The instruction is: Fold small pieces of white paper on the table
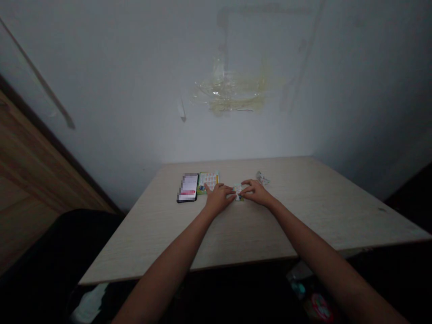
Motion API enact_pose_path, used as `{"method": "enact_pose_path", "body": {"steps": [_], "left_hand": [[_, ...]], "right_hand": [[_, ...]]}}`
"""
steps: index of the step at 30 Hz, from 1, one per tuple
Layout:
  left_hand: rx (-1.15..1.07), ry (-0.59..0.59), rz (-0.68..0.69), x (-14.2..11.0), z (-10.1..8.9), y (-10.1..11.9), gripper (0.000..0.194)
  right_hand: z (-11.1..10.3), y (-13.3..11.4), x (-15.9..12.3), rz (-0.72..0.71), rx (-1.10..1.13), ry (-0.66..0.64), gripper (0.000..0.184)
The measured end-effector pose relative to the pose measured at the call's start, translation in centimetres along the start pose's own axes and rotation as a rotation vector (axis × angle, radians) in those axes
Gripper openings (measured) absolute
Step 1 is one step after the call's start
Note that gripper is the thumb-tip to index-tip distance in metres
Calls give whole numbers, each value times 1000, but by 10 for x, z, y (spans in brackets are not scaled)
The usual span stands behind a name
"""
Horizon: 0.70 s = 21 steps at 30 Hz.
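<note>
A small printed card or sheet (238,197) with white, green and yellow areas lies at the middle of the table, between my two hands. My left hand (218,197) has its fingertips at the card's left edge, with one finger stuck out towards a larger printed sheet (209,179). From the other side, the bent fingers of my right hand (257,193) grip the card's right part. Some of the card is hidden under the fingers, and its print is too small to read. Just behind my right hand sits a crumpled clear wrapper (263,179).
A phone (188,187) with a lit, partly blurred screen lies left of the larger sheet. The pale wooden table (320,202) meets a white wall (135,90) bearing old tape (236,94). Dark fabric (67,238) is at the left, and colourful items (320,306) sit below the front edge.
</note>
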<state>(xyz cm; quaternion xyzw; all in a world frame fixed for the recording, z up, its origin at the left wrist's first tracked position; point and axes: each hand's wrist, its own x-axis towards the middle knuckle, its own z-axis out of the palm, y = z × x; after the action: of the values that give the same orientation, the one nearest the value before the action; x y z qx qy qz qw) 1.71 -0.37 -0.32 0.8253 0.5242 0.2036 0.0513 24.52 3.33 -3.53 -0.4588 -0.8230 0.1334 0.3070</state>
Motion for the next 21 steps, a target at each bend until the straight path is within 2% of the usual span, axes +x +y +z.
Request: {"method": "enact_pose_path", "body": {"steps": [11,21], "left_hand": [[13,-1,-15,1,0,3,25],[-9,-11,-16,2,0,2,26]], "right_hand": [[2,-6,8,75,-69,61,18],[9,0,17,139,-143,81,23]]}}
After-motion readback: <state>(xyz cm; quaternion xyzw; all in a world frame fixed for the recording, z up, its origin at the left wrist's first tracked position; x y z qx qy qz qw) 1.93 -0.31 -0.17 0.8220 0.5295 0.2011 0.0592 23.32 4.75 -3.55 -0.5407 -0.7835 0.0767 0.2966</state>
